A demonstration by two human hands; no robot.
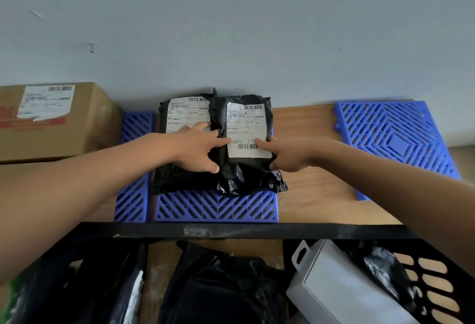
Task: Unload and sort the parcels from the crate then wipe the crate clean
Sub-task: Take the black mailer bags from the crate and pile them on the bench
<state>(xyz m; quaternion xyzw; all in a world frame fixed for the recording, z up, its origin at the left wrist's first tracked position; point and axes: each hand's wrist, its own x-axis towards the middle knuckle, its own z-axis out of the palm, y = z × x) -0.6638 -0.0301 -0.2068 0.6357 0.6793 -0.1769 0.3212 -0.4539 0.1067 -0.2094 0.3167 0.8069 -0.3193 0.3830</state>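
Observation:
Two black plastic-bag parcels with white labels lie side by side on the middle blue grid mat point(216, 208), the left parcel point(180, 179) partly under the right parcel point(246, 169). My left hand point(198, 146) lies across their seam, fingers spread and straight, a fingertip touching the right label. My right hand point(290, 154) touches the right parcel's right edge, index finger straight on the label and thumb at the side. Below, the black crate point(231, 231) holds several black bags point(221, 285) and a grey parcel point(341, 290).
A brown cardboard box point(51, 123) with a label stands at the left against the wall. Another blue grid mat point(395, 141) lies at the right on the wooden table point(321, 195). A narrow blue mat strip point(132, 195) sits left of the middle mat. The grey wall is just behind.

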